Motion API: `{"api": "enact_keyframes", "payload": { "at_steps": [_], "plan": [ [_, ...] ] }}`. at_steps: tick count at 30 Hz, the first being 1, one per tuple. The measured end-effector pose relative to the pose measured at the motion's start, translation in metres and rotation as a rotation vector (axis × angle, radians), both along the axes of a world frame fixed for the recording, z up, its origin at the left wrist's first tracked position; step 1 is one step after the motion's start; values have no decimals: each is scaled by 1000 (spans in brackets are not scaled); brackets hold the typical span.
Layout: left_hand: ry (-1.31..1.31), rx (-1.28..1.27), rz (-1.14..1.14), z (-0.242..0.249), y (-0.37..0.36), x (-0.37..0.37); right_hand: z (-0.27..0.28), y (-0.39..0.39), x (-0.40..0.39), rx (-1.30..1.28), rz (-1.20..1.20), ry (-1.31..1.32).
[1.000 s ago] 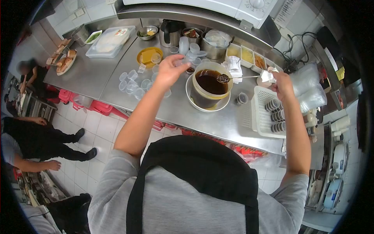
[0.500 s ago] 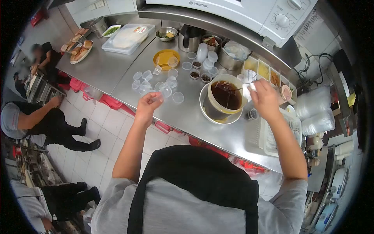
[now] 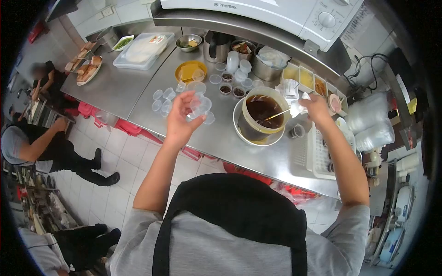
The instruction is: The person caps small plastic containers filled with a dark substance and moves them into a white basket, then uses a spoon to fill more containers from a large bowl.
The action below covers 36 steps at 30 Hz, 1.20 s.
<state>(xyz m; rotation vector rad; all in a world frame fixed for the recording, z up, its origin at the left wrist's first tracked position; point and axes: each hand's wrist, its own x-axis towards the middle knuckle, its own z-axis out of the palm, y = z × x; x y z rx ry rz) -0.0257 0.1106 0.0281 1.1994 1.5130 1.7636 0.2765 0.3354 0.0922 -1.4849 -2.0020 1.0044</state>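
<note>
My left hand (image 3: 180, 120) has its thumb and fingers curved around a clear plastic cup (image 3: 201, 106), just above the counter. Several more clear cups (image 3: 158, 105) stand close beyond it. In my right hand (image 3: 316, 110) is a crumpled white cloth (image 3: 299, 108), wrapped around the end of a thin-handled utensil (image 3: 279, 114). The utensil's lower end is hidden in the dark brown liquid (image 3: 261, 110) of a plastic tub (image 3: 252, 126). That tub sits in a white bowl (image 3: 241, 129).
Small cups of dark contents (image 3: 225, 89) stand behind the tub, near a yellow dish (image 3: 177, 72). To the right are a white basket (image 3: 317, 156) and divided food containers (image 3: 305, 78). A toaster oven (image 3: 276, 16) overhangs the back. Co-workers (image 3: 46, 147) stand at left.
My left hand has moved slightly right and up, its fingers spreading wider around a cup. The utensil leans differently in the liquid, and my right hand has shifted a little to the right.
</note>
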Motion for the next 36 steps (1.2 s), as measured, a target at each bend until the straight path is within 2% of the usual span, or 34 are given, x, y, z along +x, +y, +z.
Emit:
{"api": "enact_keyframes", "payload": {
  "at_steps": [2, 4, 6, 10, 19, 25, 27, 28, 29, 32, 36],
  "plan": [
    [22, 34, -48, 15, 14, 6, -2, 9, 12, -187, -55, 110],
    [40, 66, -117, 27, 27, 11, -7, 9, 22, -224, -91, 213],
    [165, 48, -95, 40, 39, 17, -8, 10, 29, -281, -97, 272],
    [363, -4, -57, 57, 51, 28, -4, 2, 36, -272, -159, 364],
    [552, -106, -56, 54, 70, 43, 36, 7, 50, -213, -210, 417],
    [505, -87, -175, 47, 94, 69, 113, -15, 40, 195, -94, 202],
    [452, -106, -185, 50, 97, 80, 134, -36, 23, 447, -49, 43],
    [425, -116, -190, 51, 97, 85, 136, -48, 12, 572, -25, -36],
    [396, -124, -194, 51, 98, 88, 134, -58, 2, 647, 47, 37],
    [306, -127, -204, 50, 98, 90, 129, -86, -18, 1118, 250, -161],
    [209, -91, -224, 43, 96, 84, 132, -114, -27, 1237, 408, -191]
  ]
}}
